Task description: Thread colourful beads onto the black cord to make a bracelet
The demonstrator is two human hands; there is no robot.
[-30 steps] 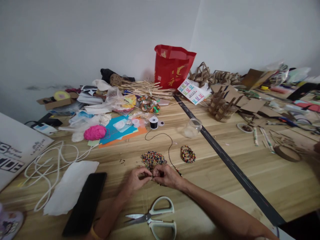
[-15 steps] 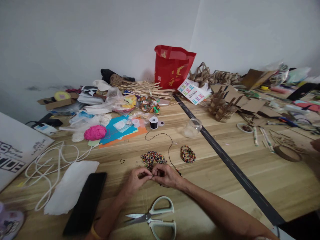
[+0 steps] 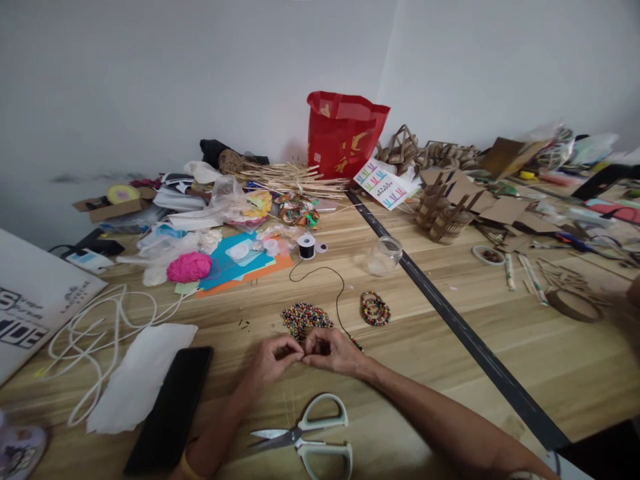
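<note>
My left hand [image 3: 276, 357] and my right hand [image 3: 333, 352] meet fingertip to fingertip, both closed in a pinch. What lies between the tips is too small to make out. Just beyond them is a pile of small multicoloured beads [image 3: 306, 319], partly covered by my right fingers. A thin black cord [image 3: 343, 293] runs from a black-wound spool [image 3: 307, 247] down beside my right hand, with a few beads [image 3: 358, 346] on it near the wrist. Beaded bracelets [image 3: 375, 309] lie to the right. Scissors with pale handles [image 3: 300, 433] rest spread apart in front of me.
A black phone [image 3: 170, 410], white paper [image 3: 143, 377] and white cord [image 3: 117, 313] lie left. Farther back are pink yarn [image 3: 190, 267], a clear jar [image 3: 385, 257], a red bag [image 3: 345, 133] and small woven baskets [image 3: 445, 217]. A dark strip [image 3: 460, 327] crosses the table.
Almost nothing differs. The hands stay pinched together in the same place, with only a slight shift of the fingertips and of the whole view.
</note>
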